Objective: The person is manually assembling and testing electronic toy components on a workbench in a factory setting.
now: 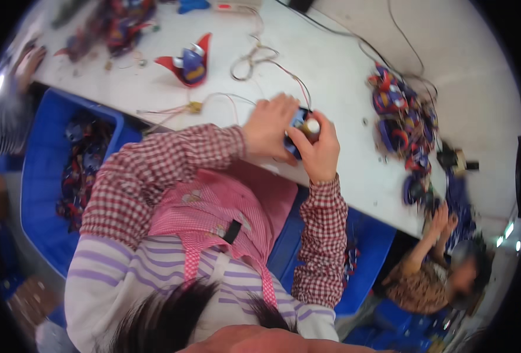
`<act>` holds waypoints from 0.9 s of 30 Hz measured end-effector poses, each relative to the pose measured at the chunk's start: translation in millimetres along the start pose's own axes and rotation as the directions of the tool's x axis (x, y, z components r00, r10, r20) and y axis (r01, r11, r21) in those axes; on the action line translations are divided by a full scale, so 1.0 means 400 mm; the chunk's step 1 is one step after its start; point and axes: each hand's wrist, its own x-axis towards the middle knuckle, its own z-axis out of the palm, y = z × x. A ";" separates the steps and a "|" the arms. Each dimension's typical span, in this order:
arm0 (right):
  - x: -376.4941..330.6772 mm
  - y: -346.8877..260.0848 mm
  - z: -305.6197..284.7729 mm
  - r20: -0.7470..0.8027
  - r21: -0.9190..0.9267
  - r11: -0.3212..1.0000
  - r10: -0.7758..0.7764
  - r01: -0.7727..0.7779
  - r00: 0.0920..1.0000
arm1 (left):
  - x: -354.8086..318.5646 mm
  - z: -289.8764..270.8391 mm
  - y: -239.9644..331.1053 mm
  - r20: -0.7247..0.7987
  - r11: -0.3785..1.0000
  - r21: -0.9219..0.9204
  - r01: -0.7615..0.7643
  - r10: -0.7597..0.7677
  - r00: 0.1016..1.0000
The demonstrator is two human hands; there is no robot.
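Over the white table, my left hand (269, 129) is closed against the left side of a small blue toy part (296, 122). My right hand (324, 147) grips the same part from the right, thumb and fingers around a round, pale, gold-sided piece (312, 126) on it. Red and dark wires (300, 83) run down to the far side of the part. My fingers cover much of it. Left of my hands, thin wires lead to a small yellowish piece (195, 107). Beyond it stands a blue toy figure (193, 63) with red pointed wings.
A heap of blue and red toy parts (403, 117) lies at the right, with another pile (119, 26) far left. Blue bins (40, 194) flank me, toy parts inside. A looped cable (251, 62) crosses the table. A co-worker (431, 276) sits at right; another person's hand (30, 62) shows at left.
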 end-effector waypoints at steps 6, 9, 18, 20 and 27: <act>-0.005 0.015 -0.007 0.052 -0.162 0.972 -0.163 0.170 0.985 | 0.019 0.029 0.020 0.047 0.998 0.039 0.056 -0.058 0.997; -0.005 -0.005 -0.022 -0.014 -0.115 0.984 -0.142 0.139 0.990 | -0.001 0.029 0.002 0.022 0.997 0.033 0.066 -0.067 0.998; 0.121 0.173 -0.127 -0.080 -0.223 0.937 0.259 -0.270 0.963 | -0.288 -0.208 -0.125 -0.194 0.996 -0.005 -0.094 0.092 0.977; 0.121 0.183 -0.127 -0.220 -0.368 0.918 0.070 -0.149 0.973 | -0.340 -0.279 -0.195 -0.225 0.988 -0.062 0.142 -0.152 0.962; 0.039 -0.112 0.152 0.175 -0.324 0.793 -0.486 0.516 0.856 | -0.232 -0.285 -0.424 -0.335 0.912 0.204 0.357 -0.277 0.900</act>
